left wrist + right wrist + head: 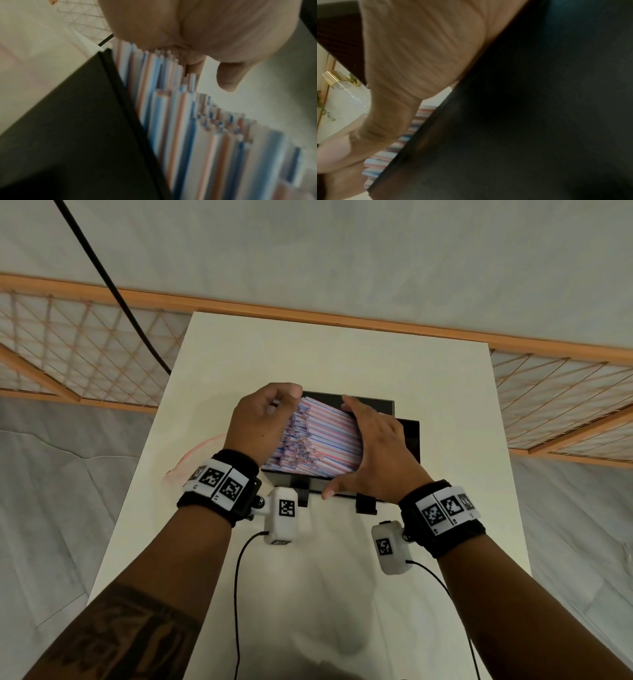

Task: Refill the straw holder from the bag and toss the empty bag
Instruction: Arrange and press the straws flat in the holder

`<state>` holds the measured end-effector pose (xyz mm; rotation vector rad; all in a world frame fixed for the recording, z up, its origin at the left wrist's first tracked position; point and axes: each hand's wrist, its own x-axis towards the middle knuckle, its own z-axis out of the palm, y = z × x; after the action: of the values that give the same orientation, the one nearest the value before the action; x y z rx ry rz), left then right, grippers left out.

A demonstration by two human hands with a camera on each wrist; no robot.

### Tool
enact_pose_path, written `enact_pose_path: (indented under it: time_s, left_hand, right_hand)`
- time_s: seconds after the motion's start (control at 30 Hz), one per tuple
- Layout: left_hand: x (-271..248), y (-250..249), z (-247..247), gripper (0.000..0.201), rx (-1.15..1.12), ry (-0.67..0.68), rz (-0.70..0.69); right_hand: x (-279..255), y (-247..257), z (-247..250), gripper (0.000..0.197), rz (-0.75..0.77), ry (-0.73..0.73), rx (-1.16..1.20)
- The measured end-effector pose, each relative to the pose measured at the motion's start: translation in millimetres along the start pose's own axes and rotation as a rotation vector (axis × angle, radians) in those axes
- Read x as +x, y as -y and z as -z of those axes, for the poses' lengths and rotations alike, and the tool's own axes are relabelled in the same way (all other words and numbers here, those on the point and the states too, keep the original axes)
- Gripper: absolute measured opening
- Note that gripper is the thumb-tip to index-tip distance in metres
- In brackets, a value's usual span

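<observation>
A black straw holder (pixel 407 440) stands in the middle of the white table (pixel 239 354), heaped with red, blue and white striped straws (pixel 325 433). My left hand (pixel 260 426) is cupped against the left ends of the straws, thumb on top. In the left wrist view the uneven straw (pixel 180 121) ends meet the left hand's (pixel 154 24) palm beside the holder's wall (pixel 77 121). My right hand (pixel 380 453) lies flat against the straws' right side, fingers straight. The right wrist view shows the right hand (pixel 419 47), the holder (pixel 522 108) and a strip of straws (pixel 397 148). A clear, flattened bag (pixel 195 460) lies left of the holder.
A black cable (pixel 113 282) hangs past the table's far left corner. A wooden lattice rail (pixel 548 392) runs behind the table. Bare tabletop lies in front of the holder. The right wrist view catches a pale bottle-like thing with a gold cap (pixel 346 97).
</observation>
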<state>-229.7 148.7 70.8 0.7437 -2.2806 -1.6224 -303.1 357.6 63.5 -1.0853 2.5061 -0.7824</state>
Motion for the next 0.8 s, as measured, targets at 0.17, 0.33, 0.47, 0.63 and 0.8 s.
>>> enact_pose_path:
  time_s: [0.17,0.33,0.47,0.63,0.8]
  left_hand:
    - [-5,-1,-2,0.025,-0.017,-0.006,-0.093]
    - [-10,0,-5,0.01,-0.06,0.005,-0.159]
    - [-10,0,-4,0.006,-0.077,0.008,-0.191]
    - [-10,3,-2,0.004,-0.066,0.012,-0.201]
    - [-10,7,-1,0.006,-0.06,-0.002,-0.181]
  right_hand:
    - [8,0,-2,0.145,0.014,0.037,0.041]
    - [9,2,-1,0.141,0.042,0.066,0.11]
    - [11,2,-2,0.138,0.083,0.079,0.145]
    - [11,0,-3,0.131,0.092,0.085,0.154]
    - [14,-7,1,0.129,0.004,0.197,0.12]
